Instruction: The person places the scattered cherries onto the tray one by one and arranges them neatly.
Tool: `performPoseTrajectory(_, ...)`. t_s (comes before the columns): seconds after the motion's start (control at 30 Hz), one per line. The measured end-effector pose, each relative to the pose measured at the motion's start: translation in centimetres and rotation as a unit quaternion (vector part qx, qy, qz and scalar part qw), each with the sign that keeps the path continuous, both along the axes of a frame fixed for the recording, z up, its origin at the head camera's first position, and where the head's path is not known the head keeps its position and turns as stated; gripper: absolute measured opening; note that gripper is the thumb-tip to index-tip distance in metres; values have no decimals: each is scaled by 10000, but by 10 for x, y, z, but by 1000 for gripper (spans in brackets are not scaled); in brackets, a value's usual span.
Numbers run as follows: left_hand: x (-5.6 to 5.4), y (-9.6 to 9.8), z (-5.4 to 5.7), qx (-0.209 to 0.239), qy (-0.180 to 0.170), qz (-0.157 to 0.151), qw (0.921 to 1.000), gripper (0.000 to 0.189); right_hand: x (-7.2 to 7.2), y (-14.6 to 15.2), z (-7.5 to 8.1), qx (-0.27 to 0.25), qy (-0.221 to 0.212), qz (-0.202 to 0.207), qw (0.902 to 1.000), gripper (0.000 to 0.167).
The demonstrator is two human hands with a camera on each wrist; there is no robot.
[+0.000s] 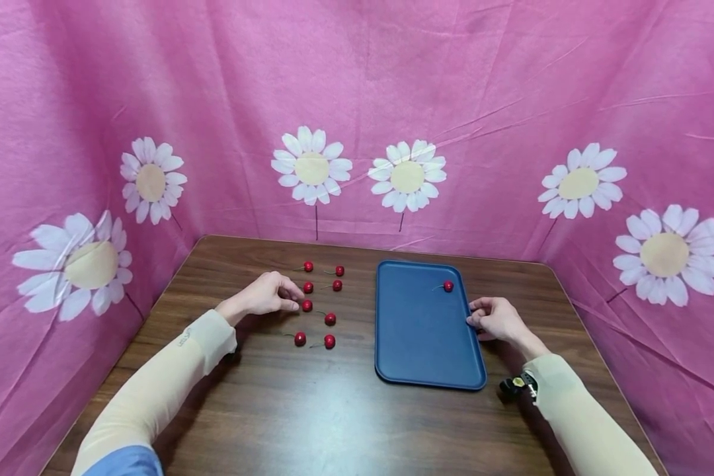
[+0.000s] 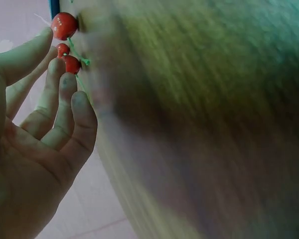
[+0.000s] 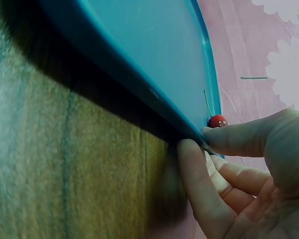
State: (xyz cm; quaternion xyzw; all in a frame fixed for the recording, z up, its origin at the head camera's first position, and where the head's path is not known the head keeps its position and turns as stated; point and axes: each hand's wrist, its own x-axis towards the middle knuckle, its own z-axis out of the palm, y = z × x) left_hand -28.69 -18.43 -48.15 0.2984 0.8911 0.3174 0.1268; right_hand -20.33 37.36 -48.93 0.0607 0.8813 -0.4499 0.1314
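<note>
My left hand (image 1: 268,293) reaches in from the left beside a red cherry (image 1: 307,305), its thumb and fingertips right at the fruit. In the left wrist view the fingers are loosely bent, and a cherry (image 2: 65,26) shows just past the thumb tip. Several more cherries with thin stems stand in two rough columns, among them a front one (image 1: 300,339) and a back one (image 1: 340,271). On the right, my right hand (image 1: 496,318) pinches the right rim of a blue tray (image 1: 431,385), thumb at the rim. One cherry (image 1: 448,286) lies in the tray's far right part.
The brown wooden table (image 1: 333,423) carries everything. A pink cloth (image 1: 357,79) printed with white daisies hangs behind and at both sides. A black wrist strap (image 1: 529,383) shows by the right sleeve.
</note>
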Motion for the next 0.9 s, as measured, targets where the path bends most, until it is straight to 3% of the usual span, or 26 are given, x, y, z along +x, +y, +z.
performPoseTrajectory(0.2,-3,4,-8,-95,97,52,9999,18,1,0,-1,22,9,10,10000,41)
performPoseTrajectory(0.7,-1,9,-13,-332,380,137,9986,10,0,0,-2,-25,31,28,10000,42)
performPoseTrajectory(0.9,-26,-5,-53,22,755,-136,9971,4,-1,0,-1,-55,17,19,10000,43)
